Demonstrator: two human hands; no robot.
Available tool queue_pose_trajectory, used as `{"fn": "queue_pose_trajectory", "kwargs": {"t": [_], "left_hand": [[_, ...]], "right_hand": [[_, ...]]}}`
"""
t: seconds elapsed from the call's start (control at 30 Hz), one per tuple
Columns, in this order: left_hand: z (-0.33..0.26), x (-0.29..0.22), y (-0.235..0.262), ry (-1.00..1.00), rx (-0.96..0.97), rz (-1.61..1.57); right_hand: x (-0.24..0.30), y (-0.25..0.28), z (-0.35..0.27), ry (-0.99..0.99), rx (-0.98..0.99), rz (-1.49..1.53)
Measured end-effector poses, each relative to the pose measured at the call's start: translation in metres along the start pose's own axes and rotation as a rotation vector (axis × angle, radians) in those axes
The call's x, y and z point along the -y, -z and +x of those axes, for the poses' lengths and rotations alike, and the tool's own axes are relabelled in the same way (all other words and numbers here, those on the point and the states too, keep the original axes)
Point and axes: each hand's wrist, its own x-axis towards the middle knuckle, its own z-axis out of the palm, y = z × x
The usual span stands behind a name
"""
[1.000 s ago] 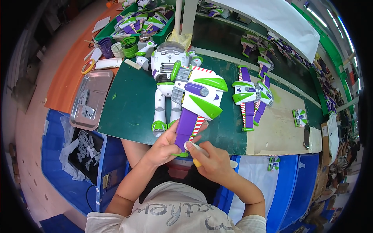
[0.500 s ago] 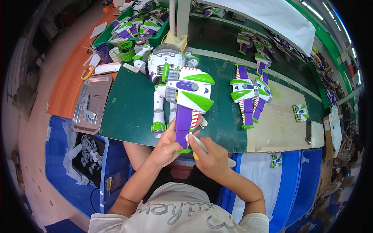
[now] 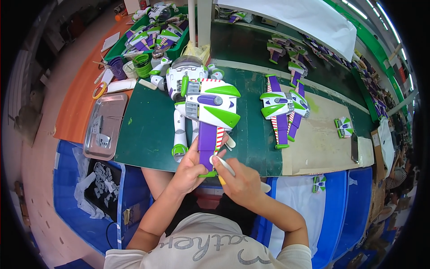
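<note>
Toy wing (image 3: 207, 142) swung upright, left hand (image 3: 190, 168) gripping its tip

Toy figure (image 3: 186, 96) on the mat (image 3: 148, 130), tray (image 3: 104, 125) left, wing set (image 3: 283, 107) right.

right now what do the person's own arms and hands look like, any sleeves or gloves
Both forearms are bare, coming up from the lower edge. The left hand and right hand wear no gloves; no rings or watch show. Short cream sleeves of a T-shirt with dark lettering across the chest end at the upper arms.
</note>
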Motion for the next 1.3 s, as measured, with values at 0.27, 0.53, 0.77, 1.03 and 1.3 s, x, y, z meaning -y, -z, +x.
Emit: {"fn": "queue_pose_trajectory", "kwargs": {"t": [0.27,0.53,0.77,1.03,1.3], "left_hand": [[0.002,0.001,-0.005,-0.012,-0.033,0.011],[0.000,-0.001,-0.007,-0.009,-0.024,-0.037],[0.004,-0.004,-0.003,-0.014,-0.064,-0.025],[0.005,-0.009,-0.003,-0.013,-0.034,0.032],[0.011,-0.008,-0.007,0.135,-0.119,0.318]], "right_hand": [[0.002,-0.005,-0.002,-0.028,-0.028,-0.050],[-0.003,-0.005,0.000,0.033,-0.036,-0.149],[-0.021,-0.010,0.009,0.088,-0.135,-0.143],[-0.049,0.005,0.027,-0.187,-0.333,0.245],[-0.083,-0.018,0.063,-0.418,-0.278,1.437]]}}
